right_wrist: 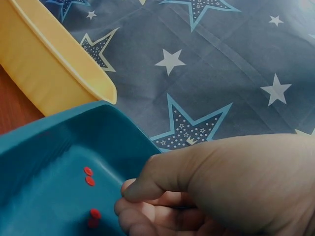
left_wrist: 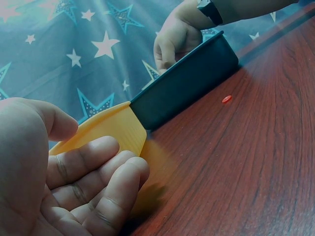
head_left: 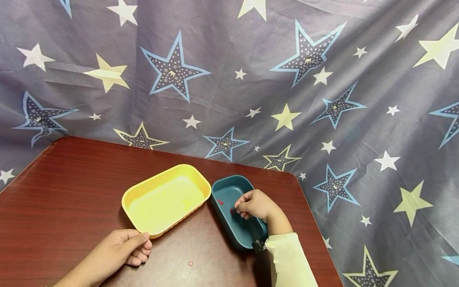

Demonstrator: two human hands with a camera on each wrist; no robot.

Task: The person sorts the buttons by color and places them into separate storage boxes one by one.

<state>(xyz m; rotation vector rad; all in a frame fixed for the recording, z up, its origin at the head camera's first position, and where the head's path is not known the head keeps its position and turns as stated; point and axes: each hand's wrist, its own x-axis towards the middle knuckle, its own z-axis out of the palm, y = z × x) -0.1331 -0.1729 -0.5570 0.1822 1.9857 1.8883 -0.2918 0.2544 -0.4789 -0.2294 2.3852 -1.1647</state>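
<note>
At the near corner of a yellow tray [head_left: 130, 189], my left hand [head_left: 123, 249] pinches the rim, thumb on top and fingers below. The left wrist view shows that thumb on the yellow rim [left_wrist: 106, 115]. Over the inside of a dark teal tray [head_left: 227, 229] is my right hand [head_left: 256, 205], its fingers curled and the thumb tip against the forefinger. Nothing shows between them. Several small red discs [right_wrist: 89, 181] lie in the teal tray; another red disc [right_wrist: 95, 213] is close to my right fingertips.
One red disc [head_left: 190, 263] lies on the brown wooden table [head_left: 71, 191], in front of the trays. The two trays stand side by side, nearly touching at one corner. A star-patterned cloth [head_left: 229, 79] hangs behind the table and along its right side.
</note>
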